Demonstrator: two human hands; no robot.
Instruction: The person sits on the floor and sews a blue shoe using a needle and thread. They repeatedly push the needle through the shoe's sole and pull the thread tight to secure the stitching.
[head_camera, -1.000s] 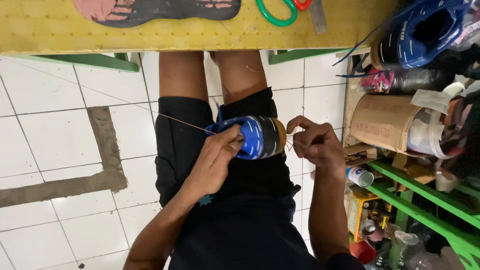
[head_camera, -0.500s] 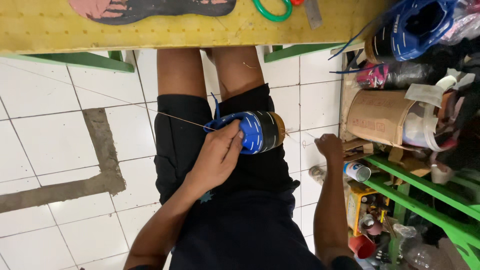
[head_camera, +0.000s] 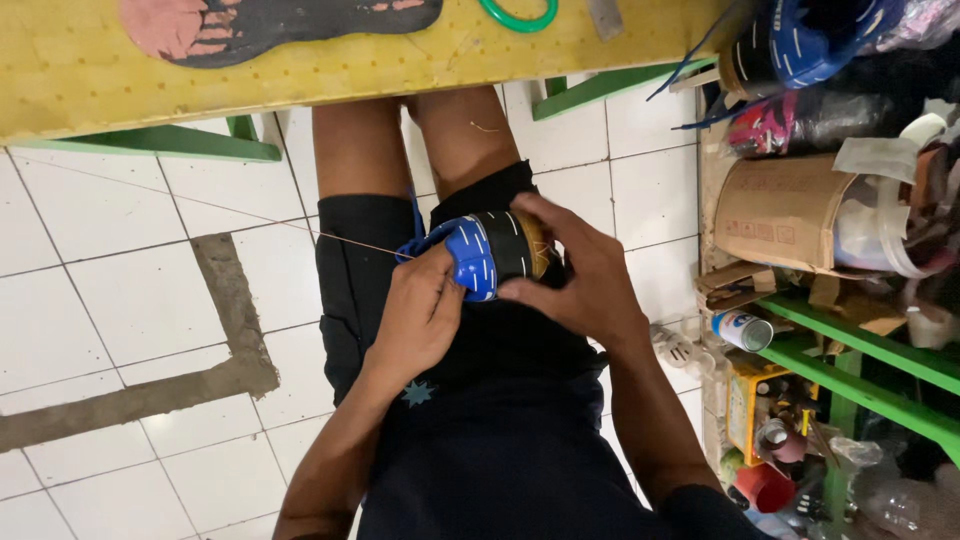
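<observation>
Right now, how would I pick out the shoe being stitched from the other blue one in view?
Start at the person's lap, below the yellow table. The shoe lies across the thighs, with the left hand and right hand around it. Unlike the blue shoe on the shelf at the right, it has a taut thread running from it.

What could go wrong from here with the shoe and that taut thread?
The thread runs taut from the blue shoe out to the left over the tiled floor; a hard pull might snap it or tear a stitch. The left hand pinches right where the thread leaves the shoe, so it could cut into the fingers. The shoe rests only on the lap between both hands, right hand on top, and might slip.
</observation>
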